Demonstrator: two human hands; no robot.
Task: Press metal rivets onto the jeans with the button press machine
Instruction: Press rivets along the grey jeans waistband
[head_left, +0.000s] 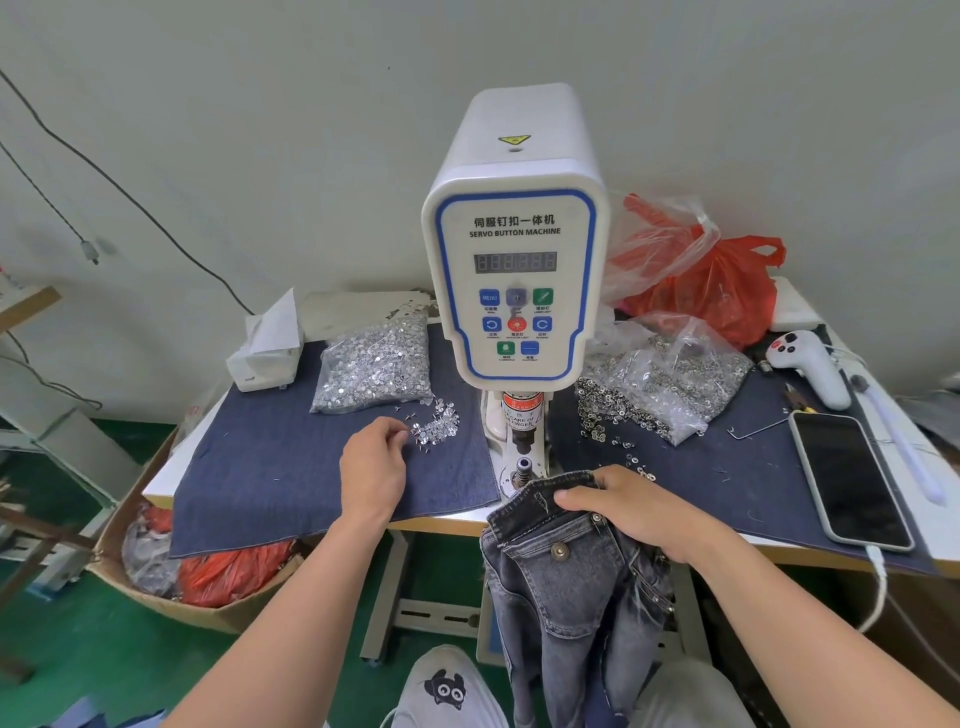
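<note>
The servo button machine (514, 270) stands on a table (156, 486) spread with blue denim cloth (291, 467) against a pale wall. Left of it, the left hand (371, 467) pinches at loose rivets (436, 423) — whether one is caught, I cannot tell. Before its die, the right hand (639, 509) grips grey jeans (566, 577) — green floor below.

We see a white button press machine (514, 234) with blue panel trim, faded grey-black jeans (571, 571), dark blue denim cloth (291, 467), silver rivets (436, 423), red plastic bags (727, 291), green floor (104, 665).
</note>
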